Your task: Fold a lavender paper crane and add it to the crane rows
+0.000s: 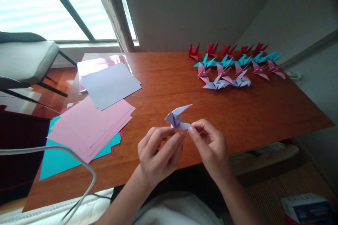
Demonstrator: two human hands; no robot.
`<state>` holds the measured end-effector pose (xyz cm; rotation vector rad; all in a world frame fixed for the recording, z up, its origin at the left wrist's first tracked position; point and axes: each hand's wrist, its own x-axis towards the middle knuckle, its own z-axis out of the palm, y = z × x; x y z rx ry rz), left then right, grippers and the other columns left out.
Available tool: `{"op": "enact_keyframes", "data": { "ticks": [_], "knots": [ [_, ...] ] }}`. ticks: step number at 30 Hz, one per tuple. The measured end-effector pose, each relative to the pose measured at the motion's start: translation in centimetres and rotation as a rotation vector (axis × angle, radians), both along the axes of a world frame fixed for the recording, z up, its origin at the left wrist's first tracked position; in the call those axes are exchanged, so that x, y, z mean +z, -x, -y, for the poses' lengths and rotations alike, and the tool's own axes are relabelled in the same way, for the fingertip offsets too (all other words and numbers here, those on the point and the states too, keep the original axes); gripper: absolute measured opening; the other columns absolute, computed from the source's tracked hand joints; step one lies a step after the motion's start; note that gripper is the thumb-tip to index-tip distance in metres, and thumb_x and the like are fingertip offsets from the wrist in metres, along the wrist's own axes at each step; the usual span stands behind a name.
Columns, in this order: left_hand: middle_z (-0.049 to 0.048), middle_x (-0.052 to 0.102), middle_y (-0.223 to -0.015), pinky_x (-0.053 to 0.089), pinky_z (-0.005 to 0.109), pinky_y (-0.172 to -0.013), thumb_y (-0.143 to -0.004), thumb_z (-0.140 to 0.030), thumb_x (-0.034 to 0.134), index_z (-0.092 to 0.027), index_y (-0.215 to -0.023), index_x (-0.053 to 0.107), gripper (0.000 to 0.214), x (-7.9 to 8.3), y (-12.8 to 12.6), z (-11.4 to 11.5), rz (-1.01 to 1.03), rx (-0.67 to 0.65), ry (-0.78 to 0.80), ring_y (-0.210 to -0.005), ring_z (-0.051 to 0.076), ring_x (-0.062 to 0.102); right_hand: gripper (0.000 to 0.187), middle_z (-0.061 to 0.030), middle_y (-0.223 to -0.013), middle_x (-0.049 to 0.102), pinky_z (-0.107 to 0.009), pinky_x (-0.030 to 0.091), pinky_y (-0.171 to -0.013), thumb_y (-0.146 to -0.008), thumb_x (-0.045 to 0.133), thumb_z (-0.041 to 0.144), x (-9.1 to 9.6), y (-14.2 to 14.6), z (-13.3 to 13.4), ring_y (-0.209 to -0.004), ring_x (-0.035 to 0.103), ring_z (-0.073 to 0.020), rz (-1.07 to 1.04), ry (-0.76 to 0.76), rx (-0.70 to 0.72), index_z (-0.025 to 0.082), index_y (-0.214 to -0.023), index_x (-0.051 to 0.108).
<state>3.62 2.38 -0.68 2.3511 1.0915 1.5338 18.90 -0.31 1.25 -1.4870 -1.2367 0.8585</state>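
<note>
A small lavender paper crane [177,117], partly folded, is held just above the wooden table [163,88] near its front edge. My left hand [158,151] pinches its lower left side with curled fingers. My right hand [210,144] pinches a flap at its lower right between thumb and forefinger. One pointed tip of the crane sticks up and to the right.
Rows of finished cranes in red [227,49], teal [237,59], pink [237,70] and lavender [227,82] stand at the back right. Loose sheets of lavender [109,84], pink [91,124] and teal [56,163] paper lie at the left. A chair [23,59] stands by the window; a white cable [79,163] crosses the front left.
</note>
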Motion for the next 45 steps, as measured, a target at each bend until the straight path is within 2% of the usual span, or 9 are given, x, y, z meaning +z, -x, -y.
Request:
{"op": "enact_keyframes", "data": {
  "ticks": [3,6,8,11,17,31,35,39,45],
  "knots": [
    [0.0026,0.062,-0.081,0.046,0.024,-0.059,-0.08,-0.009,0.071,-0.02,-0.093,0.063,0.019,0.0,0.5,0.2,0.16,0.009,0.164,-0.067,0.013,0.057,0.013,-0.0001,-0.076,0.058,-0.026,0.041,-0.06,-0.093,0.06,0.021,-0.1,-0.6,-0.1,-0.067,0.053,-0.0137,0.222,-0.119,-0.028,0.02,-0.081,0.063],
    [0.0012,0.059,-0.079,0.04,0.024,-0.055,-0.089,-0.024,0.066,-0.02,-0.093,0.058,0.009,-0.1,1.0,-0.3,0.257,0.002,0.484,-0.064,0.013,0.053,0.01,-0.0022,-0.078,0.06,-0.028,0.043,-0.065,-0.091,0.059,0.015,-0.2,-1.2,0.0,-0.071,0.055,-0.0152,0.438,-0.218,0.016,0.018,-0.084,0.064],
    [0.0003,0.059,-0.077,0.038,0.024,-0.054,-0.094,-0.032,0.061,-0.02,-0.091,0.056,0.013,-0.1,1.2,-0.8,0.287,-0.013,0.691,-0.063,0.013,0.053,0.009,-0.0041,-0.08,0.062,-0.03,0.045,-0.07,-0.091,0.059,0.012,-0.4,-1.5,0.2,-0.075,0.057,-0.0173,0.542,-0.269,0.048,0.018,-0.086,0.063],
    [-0.0006,0.061,-0.076,0.039,0.023,-0.055,-0.094,-0.037,0.062,-0.02,-0.087,0.058,0.019,0.0,1.1,-1.3,0.301,-0.054,0.874,-0.063,0.012,0.054,0.01,-0.0054,-0.079,0.063,-0.033,0.046,-0.072,-0.089,0.058,0.009,-0.7,-1.6,0.4,-0.076,0.058,-0.019,0.641,-0.327,0.082,0.018,-0.085,0.061],
    [-0.0027,0.055,-0.064,0.033,0.022,-0.053,-0.093,-0.039,0.063,-0.017,-0.077,0.063,0.027,0.0,0.9,-1.4,0.224,-0.134,0.985,-0.058,0.011,0.046,0.012,-0.0046,-0.076,0.062,-0.032,0.046,-0.07,-0.091,0.056,0.01,-1.3,-1.8,0.2,-0.073,0.059,-0.0192,0.719,-0.368,0.099,0.02,-0.084,0.057],
    [0.0006,0.059,-0.068,0.037,0.022,-0.055,-0.092,-0.044,0.064,-0.016,-0.077,0.065,0.032,-0.1,0.9,-1.4,0.377,-0.178,1.093,-0.062,0.013,0.05,0.009,-0.0059,-0.084,0.064,-0.03,0.044,-0.069,-0.102,0.047,0.023,-3.3,-2.2,0.3,-0.076,0.061,-0.0192,0.687,-0.268,0.059,0.022,-0.098,0.054],
    [0.0003,0.058,-0.067,0.037,0.022,-0.056,-0.091,-0.044,0.065,-0.015,-0.076,0.064,0.032,0.2,0.9,-1.4,0.406,-0.171,1.095,-0.063,0.013,0.05,0.022,-0.0039,-0.078,0.061,-0.031,0.041,-0.066,-0.104,0.04,0.026,-2.8,-2.4,0.5,-0.072,0.058,-0.018,0.568,-0.163,0.165,0.021,-0.088,0.055],
    [0.0,0.058,-0.068,0.037,0.022,-0.056,-0.09,-0.043,0.067,-0.015,-0.077,0.065,0.031,0.4,0.9,-1.5,0.441,-0.17,1.11,-0.063,0.012,0.049,0.038,-0.0021,-0.073,0.059,-0.029,0.041,-0.066,-0.106,0.035,0.037,-2.4,-2.7,0.6,-0.07,0.056,-0.0165,0.168,-0.039,0.156,0.02,-0.08,0.058],
    [-0.0004,0.058,-0.068,0.037,0.021,-0.056,-0.09,-0.041,0.067,-0.014,-0.076,0.064,0.03,0.6,0.9,-1.5,0.44,-0.244,1.156,-0.063,0.011,0.049,0.037,-0.0026,-0.085,0.065,-0.025,0.041,-0.06,-0.098,0.051,0.053,-2.9,-3.0,-0.9,-0.073,0.056,-0.0153,-0.334,0.148,0.104,0.021,-0.101,0.068]
  ]
}}
